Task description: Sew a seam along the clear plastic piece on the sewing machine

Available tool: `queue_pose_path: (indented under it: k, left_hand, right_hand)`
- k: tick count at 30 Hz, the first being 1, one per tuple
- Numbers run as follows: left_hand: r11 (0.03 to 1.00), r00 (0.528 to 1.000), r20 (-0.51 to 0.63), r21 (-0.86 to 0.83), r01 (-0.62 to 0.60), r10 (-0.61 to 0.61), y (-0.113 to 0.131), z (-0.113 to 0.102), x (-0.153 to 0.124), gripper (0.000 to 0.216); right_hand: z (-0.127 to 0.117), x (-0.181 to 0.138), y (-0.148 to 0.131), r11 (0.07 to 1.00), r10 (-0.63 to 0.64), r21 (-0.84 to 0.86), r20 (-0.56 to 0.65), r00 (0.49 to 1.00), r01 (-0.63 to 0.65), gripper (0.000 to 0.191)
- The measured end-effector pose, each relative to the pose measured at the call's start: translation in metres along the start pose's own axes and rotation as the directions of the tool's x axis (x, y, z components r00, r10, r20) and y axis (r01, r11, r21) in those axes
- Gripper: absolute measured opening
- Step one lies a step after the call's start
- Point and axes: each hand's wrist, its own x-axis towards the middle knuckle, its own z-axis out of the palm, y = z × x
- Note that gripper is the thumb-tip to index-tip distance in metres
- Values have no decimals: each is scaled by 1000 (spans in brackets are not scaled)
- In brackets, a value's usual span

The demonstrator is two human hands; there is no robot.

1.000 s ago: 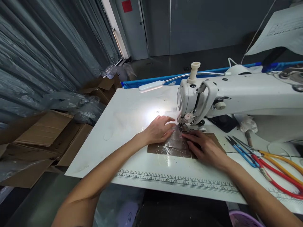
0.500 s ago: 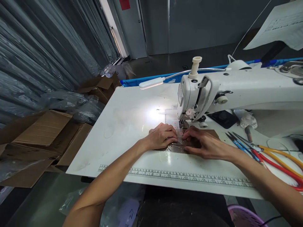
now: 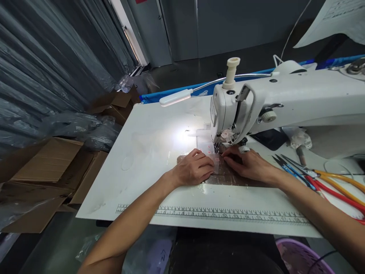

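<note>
Two hands press a brown sheet flat at a sewing machine.

The white table carries the sewing machine; the glossy brown sheet lies just before its needle. The left hand, fingers curled, and the right hand, fingers extended, both rest on the sheet, gripping nothing. Scissors lie at the right.

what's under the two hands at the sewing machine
Both the left hand and right hand press flat on a brown piece under glossy clear plastic, lying on the white table. The part beneath the palms is hidden.
</note>
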Motion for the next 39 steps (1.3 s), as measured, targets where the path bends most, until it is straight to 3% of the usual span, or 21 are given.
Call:
queue_pose_path:
  k: [5,9,18,23,27,31,39]
  left_hand:
    - [1000,1000,8,-4,-8,8,-1,3,-1,17]
    - [998,999,35,-52,25,-23,0,4,-2,16]
    - [996,997,57,-67,61,-57,0,5,-3,15]
    - [999,996,83,-45,22,-18,2,-3,1,19]
    - [992,979,188,-111,-54,74,-2,-17,11,17]
    - [980,967,228,-186,-73,115,-9,-21,19,16]
    - [985,976,213,-175,-12,50,-10,-15,11,27]
  right_hand:
    - [15,-3,9,995,-22,-101,-147,989,7,28]
    - [21,-7,12,980,-133,-161,-92,987,117,36]
    - [24,-5,14,975,-192,-136,-100,976,178,37]
    - [22,-9,16,965,-242,-128,-91,966,230,37]
    - [21,-11,18,942,-319,-133,-58,946,309,35]
    - [21,-10,17,930,-326,-203,-70,943,307,36]
    - [25,-9,16,917,-260,-325,-50,964,230,39]
